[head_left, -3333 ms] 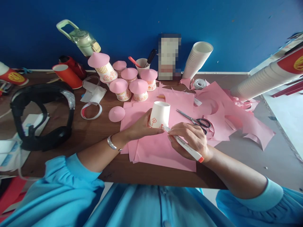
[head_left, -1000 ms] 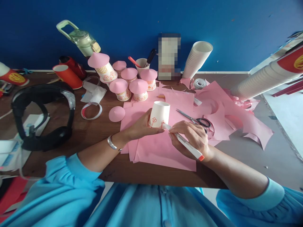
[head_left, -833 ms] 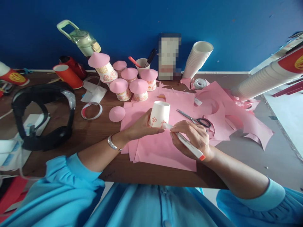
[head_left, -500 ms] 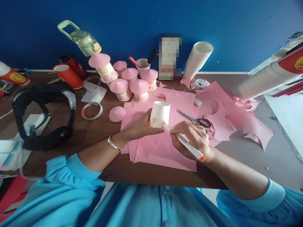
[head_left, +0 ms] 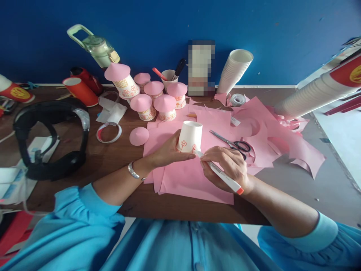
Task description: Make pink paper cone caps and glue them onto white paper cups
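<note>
My left hand (head_left: 169,148) is closed around a white paper cup (head_left: 190,133), gripping it near its lower end. Two flowers in orange-red line stand out on the cup's side, low down. In my right hand (head_left: 227,165) is a white marker (head_left: 224,175) with an orange-red end, its tip at the right-hand flower. Pink paper sheets (head_left: 194,180) lie beneath both hands. Scissors (head_left: 229,143) with dark handles rest on the paper, just beyond my right hand. To the left of the cup sits a loose pink paper cone (head_left: 139,136).
Behind are several decorated cups with pink cone roofs (head_left: 165,103) and a cup of pens (head_left: 169,77). A cup stack (head_left: 235,69) leans near the wall; another (head_left: 307,92) is at right. Tape rolls (head_left: 109,133), a black headset-like band (head_left: 53,139) and a bottle (head_left: 98,49) stand left.
The marker tip has shifted slightly down and left on the cup, and the right-hand flower now shows a stem line. My left hand keeps the cup in the same place.
</note>
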Motion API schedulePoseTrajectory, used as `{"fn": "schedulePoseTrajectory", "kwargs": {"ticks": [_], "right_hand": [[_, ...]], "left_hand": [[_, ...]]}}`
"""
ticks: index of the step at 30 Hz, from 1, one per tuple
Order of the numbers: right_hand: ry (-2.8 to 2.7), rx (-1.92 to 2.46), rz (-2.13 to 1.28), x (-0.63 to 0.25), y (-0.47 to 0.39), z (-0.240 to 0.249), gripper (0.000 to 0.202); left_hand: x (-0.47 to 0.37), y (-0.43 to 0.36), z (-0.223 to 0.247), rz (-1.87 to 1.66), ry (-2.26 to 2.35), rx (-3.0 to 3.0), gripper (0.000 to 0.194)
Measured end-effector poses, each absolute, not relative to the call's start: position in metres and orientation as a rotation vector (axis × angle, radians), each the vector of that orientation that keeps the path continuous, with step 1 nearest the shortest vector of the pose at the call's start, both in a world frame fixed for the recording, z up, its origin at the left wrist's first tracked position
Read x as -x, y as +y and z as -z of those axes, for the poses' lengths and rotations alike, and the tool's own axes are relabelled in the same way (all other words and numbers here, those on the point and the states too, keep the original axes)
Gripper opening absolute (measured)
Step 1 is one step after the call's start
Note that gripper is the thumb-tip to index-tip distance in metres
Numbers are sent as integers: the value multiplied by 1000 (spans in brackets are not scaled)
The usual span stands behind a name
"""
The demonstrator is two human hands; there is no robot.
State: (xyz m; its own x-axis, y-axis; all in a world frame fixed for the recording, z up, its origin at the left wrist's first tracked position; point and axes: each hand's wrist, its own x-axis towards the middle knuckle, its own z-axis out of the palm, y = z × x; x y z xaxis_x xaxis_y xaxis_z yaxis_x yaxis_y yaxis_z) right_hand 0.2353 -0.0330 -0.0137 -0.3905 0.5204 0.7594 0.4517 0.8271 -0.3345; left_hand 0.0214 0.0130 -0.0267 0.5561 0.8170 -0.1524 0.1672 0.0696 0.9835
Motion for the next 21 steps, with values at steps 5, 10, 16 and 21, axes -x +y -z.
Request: {"fn": "schedulePoseTrajectory", "kwargs": {"ticks": [5,10,16,21], "right_hand": [[-2042,690,-84,-235,-33,13,24],[-2040,707,-76,-235,-32,15,25],[-2046,712,-73,-235,-31,16,24],[-2052,715,-78,-236,-32,16,22]], "left_hand": [[-22,12,27,-616,911,-1453,64],[-23,13,29,-614,912,-1436,66],[-24,14,27,-601,926,-1480,62],[-24,14,29,-598,964,-1483,70]]}}
